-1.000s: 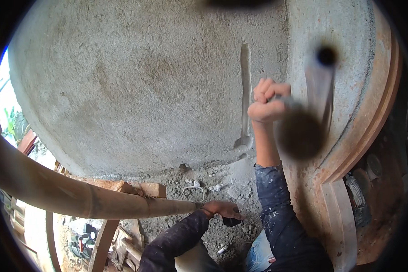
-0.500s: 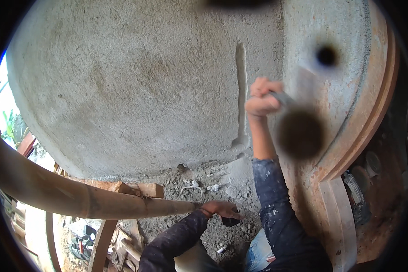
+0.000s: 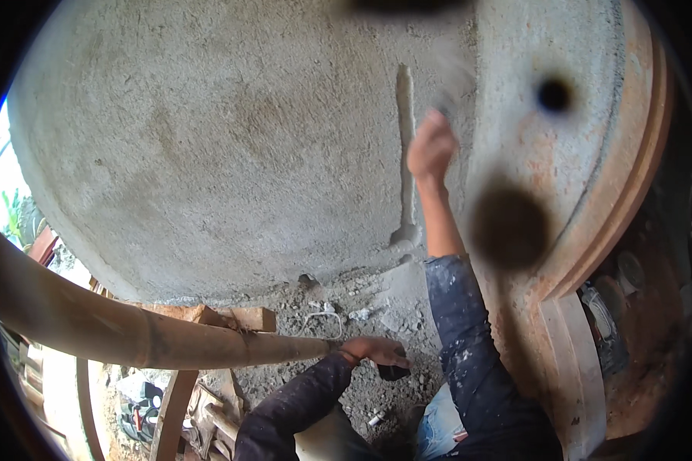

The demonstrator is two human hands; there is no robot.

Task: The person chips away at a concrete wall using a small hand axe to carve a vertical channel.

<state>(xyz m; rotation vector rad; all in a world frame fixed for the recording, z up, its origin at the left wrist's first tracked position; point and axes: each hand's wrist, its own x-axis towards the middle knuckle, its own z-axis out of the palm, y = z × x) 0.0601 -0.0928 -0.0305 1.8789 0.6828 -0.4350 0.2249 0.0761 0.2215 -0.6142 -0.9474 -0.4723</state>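
**Right hand (image 3: 433,150) beside the wall's (image 3: 246,154) groove (image 3: 405,115)**

It's clenched round a blurred tool (image 3: 444,101), the long upright groove just to its left. The left hand (image 3: 378,351), lower and farther off, meets a dark object (image 3: 393,373); whether gripping, I can't tell from here.

Rough grey wall (image 3: 246,154) takes up most of what's in front of me, w/ a paler strip (image 3: 546,154) on its R & reddish-brown edging (image 3: 646,154) beyond. Rubble (image 3: 354,296) covers the ground at its foot. Bamboo pole (image 3: 200,346) runs in from L, nr a wood block (image 3: 254,319). Bright daylight & green leaves (image 3: 12,209) far L; far R's dim.
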